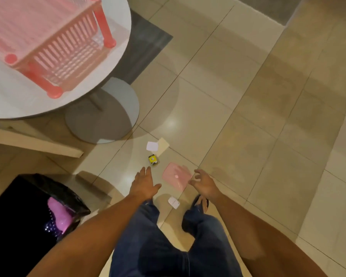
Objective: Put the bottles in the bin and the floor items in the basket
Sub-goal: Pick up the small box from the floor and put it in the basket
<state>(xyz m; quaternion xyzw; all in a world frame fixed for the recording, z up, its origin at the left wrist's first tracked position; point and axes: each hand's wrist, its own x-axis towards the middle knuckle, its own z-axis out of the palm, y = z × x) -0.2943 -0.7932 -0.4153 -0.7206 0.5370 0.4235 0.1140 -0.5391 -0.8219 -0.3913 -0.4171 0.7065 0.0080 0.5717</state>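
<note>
Both hands empty at lower centre, left hand (146,185) spread, right hand (205,183) loosely curled, flanking pink pouch (176,176), apparently to lift it.

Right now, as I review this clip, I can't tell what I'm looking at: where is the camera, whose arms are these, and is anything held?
The camera sits on a person's head, looking down. The left hand and right hand reach toward the floor, both holding nothing. On the tiles lie a pink pouch, a small yellow box, and white cards. A pink basket stands on the round table. The black bin already holds a pink bottle.
</note>
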